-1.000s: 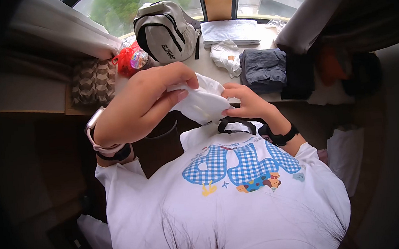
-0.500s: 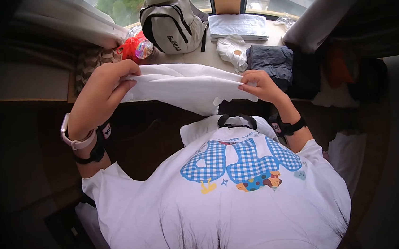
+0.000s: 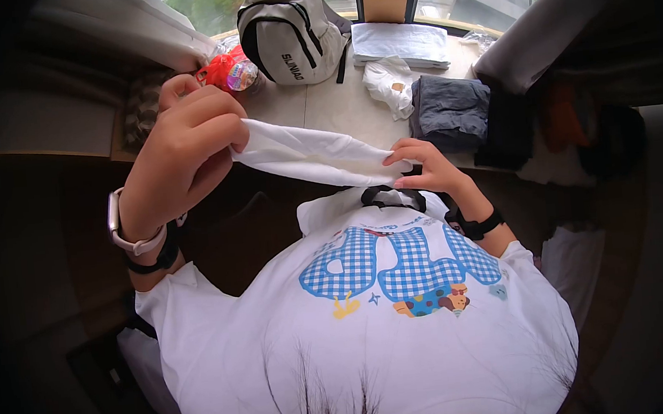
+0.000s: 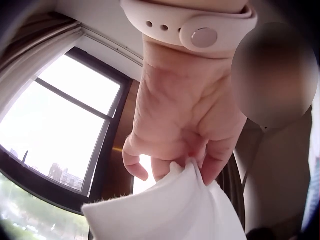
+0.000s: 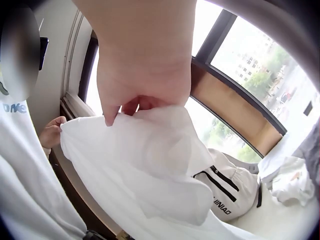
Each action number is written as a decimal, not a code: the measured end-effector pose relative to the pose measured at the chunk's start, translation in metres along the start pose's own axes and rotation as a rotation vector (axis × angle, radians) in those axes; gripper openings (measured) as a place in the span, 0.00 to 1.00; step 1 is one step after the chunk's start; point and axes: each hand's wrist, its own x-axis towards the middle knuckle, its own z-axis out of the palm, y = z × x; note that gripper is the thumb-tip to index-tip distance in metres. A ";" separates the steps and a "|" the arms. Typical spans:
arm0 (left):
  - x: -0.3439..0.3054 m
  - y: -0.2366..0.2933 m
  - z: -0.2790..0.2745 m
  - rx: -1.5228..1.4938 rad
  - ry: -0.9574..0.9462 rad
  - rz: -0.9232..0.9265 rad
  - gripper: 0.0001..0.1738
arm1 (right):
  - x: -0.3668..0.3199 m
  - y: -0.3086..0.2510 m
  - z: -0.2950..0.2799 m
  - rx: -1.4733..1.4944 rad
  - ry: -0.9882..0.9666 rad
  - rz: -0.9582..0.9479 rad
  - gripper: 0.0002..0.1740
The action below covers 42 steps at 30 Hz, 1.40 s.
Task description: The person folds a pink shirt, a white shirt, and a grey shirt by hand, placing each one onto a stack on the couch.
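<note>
A soft white cloth (image 3: 315, 155) is stretched between my two hands in front of my chest. On the left, my left hand (image 3: 188, 141) pinches one end between thumb and fingers; the left wrist view shows the cloth (image 4: 165, 210) gathered at the fingertips. My right hand (image 3: 432, 170), lower and closer to my body, pinches the other end. From the right wrist, the cloth (image 5: 135, 165) hangs as a wide, loose sheet under the fingers. Its exact kind does not show.
Beyond the hands, a window ledge (image 3: 323, 113) bears a pale backpack (image 3: 289, 41), a red plastic bag (image 3: 218, 68), a folded white towel (image 3: 400, 43), a crumpled white bag (image 3: 389, 85) and folded dark grey clothing (image 3: 453, 109). Curtains hang at both sides.
My hands were close together with the cloth bunched, then spread apart and stretched it wide. Now they are slightly nearer each other, and the cloth forms a narrower strip slanting down to the right.
</note>
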 end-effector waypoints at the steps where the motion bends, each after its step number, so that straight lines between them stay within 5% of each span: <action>1: 0.002 0.004 0.001 0.038 0.014 0.063 0.10 | 0.003 -0.002 0.006 0.011 -0.029 0.001 0.18; 2: 0.002 0.009 0.002 0.089 0.033 0.080 0.11 | 0.005 0.000 0.008 -0.003 -0.161 0.065 0.27; 5: 0.003 0.017 0.002 0.166 0.069 0.124 0.10 | 0.022 -0.001 0.028 0.007 -0.172 0.149 0.28; 13: 0.001 0.012 -0.013 0.319 0.187 0.088 0.08 | 0.057 0.009 0.063 -0.307 -0.145 0.275 0.22; 19: -0.002 0.009 -0.020 0.333 0.232 0.011 0.10 | 0.055 -0.005 0.061 -0.268 -0.040 0.477 0.13; 22: -0.001 0.010 -0.020 0.316 0.214 -0.021 0.10 | 0.051 -0.026 0.061 0.152 0.032 0.089 0.11; 26: 0.006 0.015 -0.016 0.303 0.200 0.023 0.11 | 0.075 -0.051 0.074 -0.017 0.478 -0.232 0.16; 37: -0.001 0.004 -0.013 0.325 0.238 -0.018 0.08 | 0.071 -0.020 0.022 -0.121 0.612 -0.118 0.07; 42: 0.004 0.000 -0.012 0.308 0.263 0.008 0.09 | 0.064 -0.036 0.027 -0.046 0.431 -0.381 0.09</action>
